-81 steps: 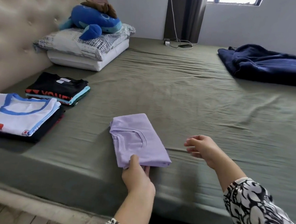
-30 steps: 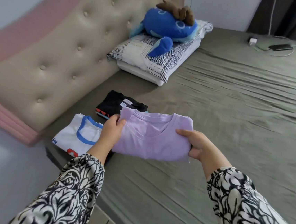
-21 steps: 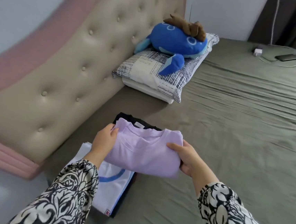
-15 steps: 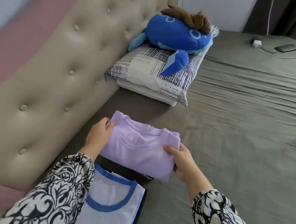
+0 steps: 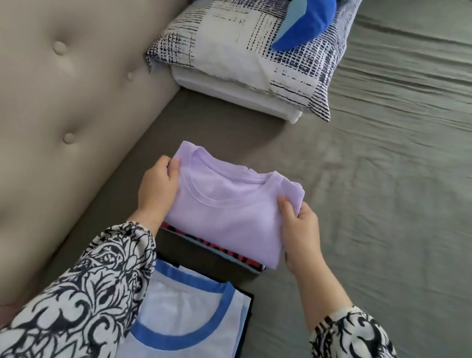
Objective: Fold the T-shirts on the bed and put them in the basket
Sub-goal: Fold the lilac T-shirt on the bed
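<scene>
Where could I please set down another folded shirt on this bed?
Bare sheet spreads right of the lilac shirt and pillows. It is crowded along the headboard: both stacks, with a narrow strip before the pillows.

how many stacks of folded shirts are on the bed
2: the far stack under the lilac shirt, and the near stack topped by the white shirt; layers underneath are hidden.

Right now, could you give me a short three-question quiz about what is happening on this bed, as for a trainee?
1. True or false: the folded lilac cotton T-shirt is held by both hands.
2. What lies directly under it?
A. the checked pillow
B. a stack of folded dark shirts
C. a basket
3. Fill in: the white T-shirt has a ____ collar.

Key: 1 true, the left hand and right hand grip its sides; 2 B; 3 blue.
</scene>
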